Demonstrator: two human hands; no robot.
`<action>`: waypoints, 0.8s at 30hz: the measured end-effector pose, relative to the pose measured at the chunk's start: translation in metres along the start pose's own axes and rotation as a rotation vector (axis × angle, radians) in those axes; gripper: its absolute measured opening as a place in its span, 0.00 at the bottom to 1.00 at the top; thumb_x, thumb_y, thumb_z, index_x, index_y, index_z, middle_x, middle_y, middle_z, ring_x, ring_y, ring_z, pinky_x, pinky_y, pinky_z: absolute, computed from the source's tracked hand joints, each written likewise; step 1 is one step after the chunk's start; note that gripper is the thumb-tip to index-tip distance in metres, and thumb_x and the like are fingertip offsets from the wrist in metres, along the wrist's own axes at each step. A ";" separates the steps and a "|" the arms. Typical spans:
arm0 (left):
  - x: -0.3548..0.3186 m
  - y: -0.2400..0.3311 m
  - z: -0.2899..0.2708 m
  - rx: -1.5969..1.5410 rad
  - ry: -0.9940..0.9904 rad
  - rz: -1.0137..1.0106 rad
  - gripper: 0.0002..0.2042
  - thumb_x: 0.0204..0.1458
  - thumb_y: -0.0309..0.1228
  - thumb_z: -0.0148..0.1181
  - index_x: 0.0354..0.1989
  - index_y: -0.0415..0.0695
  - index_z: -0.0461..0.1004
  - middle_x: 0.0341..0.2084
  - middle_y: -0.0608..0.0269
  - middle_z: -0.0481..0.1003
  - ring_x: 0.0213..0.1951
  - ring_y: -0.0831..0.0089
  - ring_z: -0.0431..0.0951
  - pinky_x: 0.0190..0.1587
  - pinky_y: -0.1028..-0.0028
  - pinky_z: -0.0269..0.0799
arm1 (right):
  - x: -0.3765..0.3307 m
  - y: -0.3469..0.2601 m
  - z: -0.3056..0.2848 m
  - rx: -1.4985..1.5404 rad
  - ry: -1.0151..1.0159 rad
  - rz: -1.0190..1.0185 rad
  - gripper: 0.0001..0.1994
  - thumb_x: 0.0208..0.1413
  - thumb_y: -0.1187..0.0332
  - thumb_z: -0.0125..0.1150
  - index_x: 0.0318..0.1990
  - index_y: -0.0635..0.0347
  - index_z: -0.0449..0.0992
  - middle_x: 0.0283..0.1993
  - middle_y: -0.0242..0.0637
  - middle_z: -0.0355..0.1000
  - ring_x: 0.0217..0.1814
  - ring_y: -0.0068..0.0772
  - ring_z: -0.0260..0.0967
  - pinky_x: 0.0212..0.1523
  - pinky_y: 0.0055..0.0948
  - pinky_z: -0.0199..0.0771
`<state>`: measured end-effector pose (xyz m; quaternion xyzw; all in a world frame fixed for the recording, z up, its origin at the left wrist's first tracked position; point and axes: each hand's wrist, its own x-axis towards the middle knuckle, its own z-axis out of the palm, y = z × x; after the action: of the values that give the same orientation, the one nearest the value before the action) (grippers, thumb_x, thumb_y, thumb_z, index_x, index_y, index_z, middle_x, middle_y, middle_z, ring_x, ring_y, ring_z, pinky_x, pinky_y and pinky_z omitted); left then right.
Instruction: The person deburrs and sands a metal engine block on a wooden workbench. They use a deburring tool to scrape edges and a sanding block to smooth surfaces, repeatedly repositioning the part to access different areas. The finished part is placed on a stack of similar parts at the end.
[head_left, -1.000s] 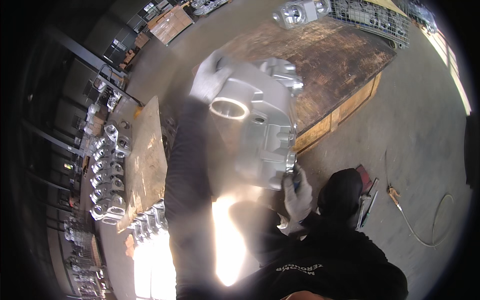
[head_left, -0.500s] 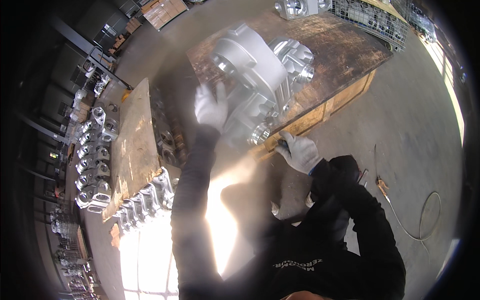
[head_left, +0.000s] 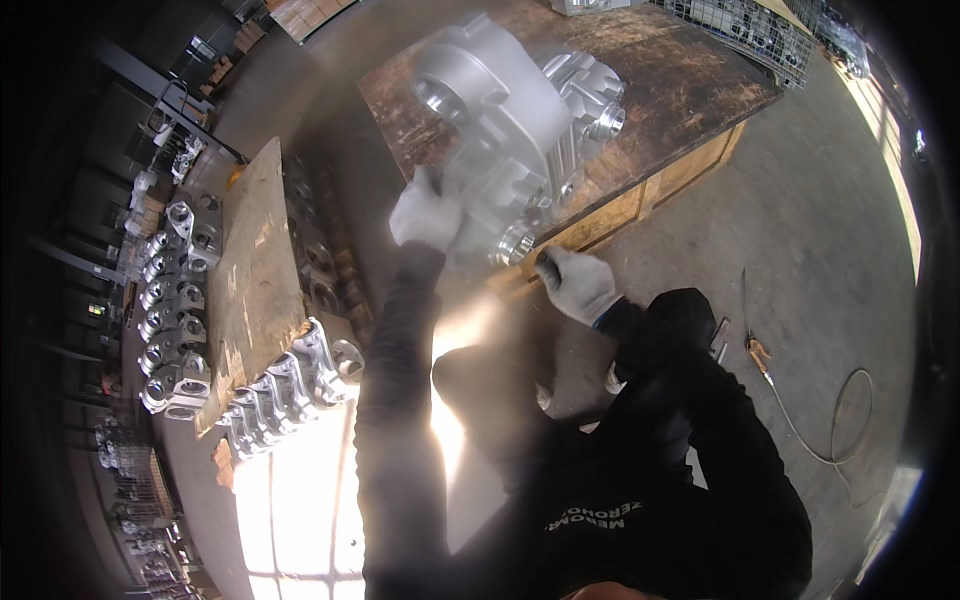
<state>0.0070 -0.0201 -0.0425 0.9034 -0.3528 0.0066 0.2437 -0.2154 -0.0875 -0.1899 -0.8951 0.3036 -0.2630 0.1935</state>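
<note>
A large silver metal casting (head_left: 505,130) with round bores rests on the near corner of a wooden pallet platform (head_left: 680,90). My left hand (head_left: 425,212), in a white glove, grips the casting's near left side. My right hand (head_left: 577,283), also gloved in white, sits just below the casting's lower right edge, at the platform's rim; whether it still touches the casting is unclear. Both arms wear black sleeves.
A second board (head_left: 250,290) to the left carries rows of smaller silver castings (head_left: 285,390), with more stacked castings (head_left: 170,300) beyond it. A wire mesh crate (head_left: 745,25) stands at the top right. A cable (head_left: 800,420) lies on the concrete floor at right.
The casting has moved up and away from me onto the wooden platform. Both hands followed it forward, and my right hand has slid to the lower edge.
</note>
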 end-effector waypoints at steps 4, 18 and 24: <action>0.001 0.002 0.003 0.032 0.022 -0.009 0.23 0.65 0.53 0.51 0.54 0.46 0.77 0.46 0.45 0.84 0.52 0.44 0.82 0.55 0.50 0.76 | -0.016 -0.036 -0.017 0.169 -0.111 -0.106 0.12 0.66 0.58 0.59 0.45 0.56 0.79 0.29 0.48 0.79 0.33 0.57 0.80 0.36 0.54 0.79; -0.002 -0.003 0.001 -0.042 0.073 0.073 0.22 0.67 0.51 0.50 0.49 0.44 0.79 0.41 0.42 0.84 0.48 0.40 0.82 0.52 0.49 0.77 | 0.056 0.009 -0.084 0.381 -0.230 -0.071 0.18 0.65 0.53 0.67 0.54 0.54 0.86 0.46 0.49 0.84 0.49 0.51 0.83 0.50 0.40 0.82; -0.003 0.002 0.001 -0.025 0.083 0.053 0.22 0.67 0.51 0.51 0.48 0.44 0.79 0.41 0.44 0.84 0.47 0.42 0.83 0.51 0.50 0.77 | -0.007 -0.004 0.002 0.453 -0.125 0.201 0.17 0.68 0.61 0.66 0.56 0.63 0.83 0.49 0.54 0.83 0.53 0.42 0.84 0.54 0.34 0.81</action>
<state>0.0035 -0.0195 -0.0433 0.8895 -0.3664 0.0462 0.2691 -0.2171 -0.0802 -0.1919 -0.8087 0.3118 -0.2478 0.4329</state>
